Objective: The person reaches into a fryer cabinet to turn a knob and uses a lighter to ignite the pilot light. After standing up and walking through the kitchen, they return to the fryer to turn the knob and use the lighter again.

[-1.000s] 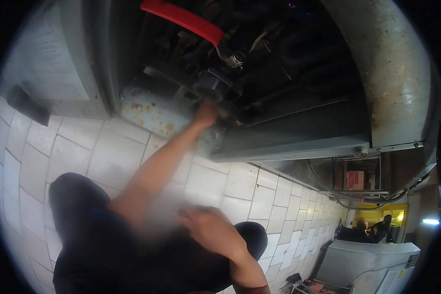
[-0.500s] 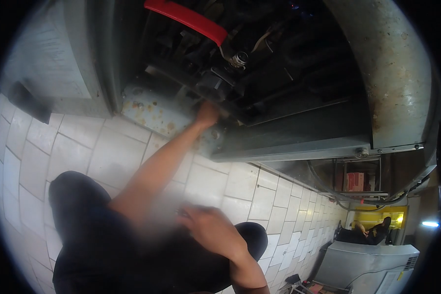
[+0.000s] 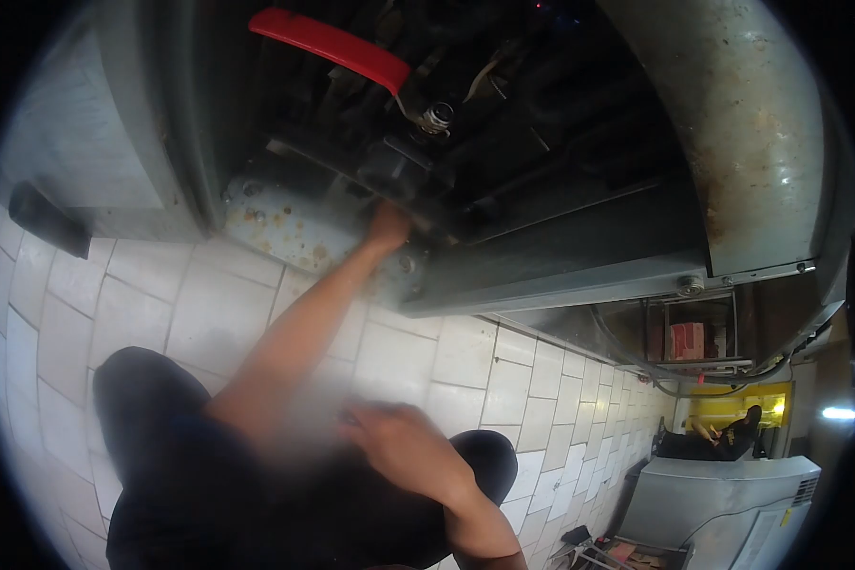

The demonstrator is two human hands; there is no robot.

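Since the grey machine housing (image 3: 760,142) stands open above the tiled floor (image 3: 209,313) with its dark inside bared, we judge the way in to be made and the work inside to be under way, not finished. Nothing we can see lies taken out on the floor, and the rust-spotted base plate (image 3: 285,228) along the housing's lower edge carries no loose piece. Above it the red handle (image 3: 328,43) slants across the top of the opening. A small silver fitting (image 3: 435,119) sits just past the handle's lower end, and both are apart from our reach. The black part (image 3: 394,171) sits at the inner edge of the base plate, below the fitting and in its place in the machine, so whatever is to be done to it seems to us left to do. Our left arm stretches straight out across the floor and over the plate. The left hand (image 3: 389,226) is pressed up against the underside of that black part, its fingers hidden in the shadow, so we cannot tell whether they grip it or only touch. The right hand (image 3: 404,446) lies loose and palm down on our lap (image 3: 256,513), fingers slightly bent, holding nothing we can make out.
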